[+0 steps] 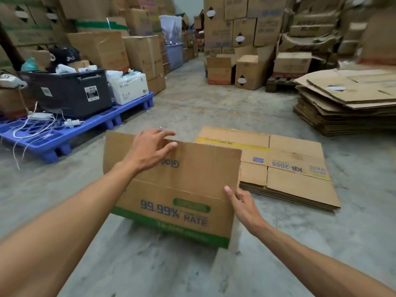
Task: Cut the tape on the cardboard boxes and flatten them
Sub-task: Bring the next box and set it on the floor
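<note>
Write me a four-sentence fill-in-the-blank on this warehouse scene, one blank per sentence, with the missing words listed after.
1. The left hand rests at the box's ____ edge.
2. The band along the bottom of that box is coloured ____.
3. The flattened boxes on the floor lie to the ____ of the held box.
4. The black bin stands on a pallet coloured ____.

Missing words: top; green; right; blue

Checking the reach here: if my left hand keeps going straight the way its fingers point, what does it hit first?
Probably the left hand meets the top edge of the green-banded box it hovers by; beyond lies the flattened stack. Depth is unclear.
</note>
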